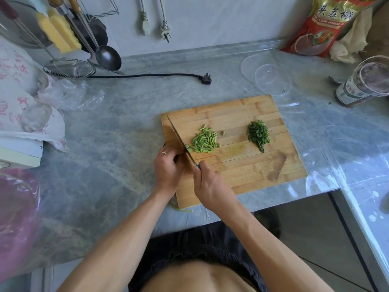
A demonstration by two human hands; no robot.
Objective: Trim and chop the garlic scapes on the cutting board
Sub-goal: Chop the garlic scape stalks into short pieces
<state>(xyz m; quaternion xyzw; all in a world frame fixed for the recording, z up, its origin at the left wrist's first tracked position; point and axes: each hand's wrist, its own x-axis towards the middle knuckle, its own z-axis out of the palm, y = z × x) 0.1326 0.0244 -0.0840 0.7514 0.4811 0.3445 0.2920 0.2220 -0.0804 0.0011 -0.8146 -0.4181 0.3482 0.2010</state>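
Scapes chopped; right hand grips knife, left hand curled.

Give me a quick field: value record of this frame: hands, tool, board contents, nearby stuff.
left hand: curled at the board's left edge, fingers closed on something the knife is cutting; what it holds is hidden
right hand: gripping the knife handle
knife: blade angled across the board's left side
cutting board: wooden, on the counter
light green pieces: heap beside the blade
dark green pieces: separate heap to the right
clear bowl: behind the board
stray scrap: on the counter by the board's near corner
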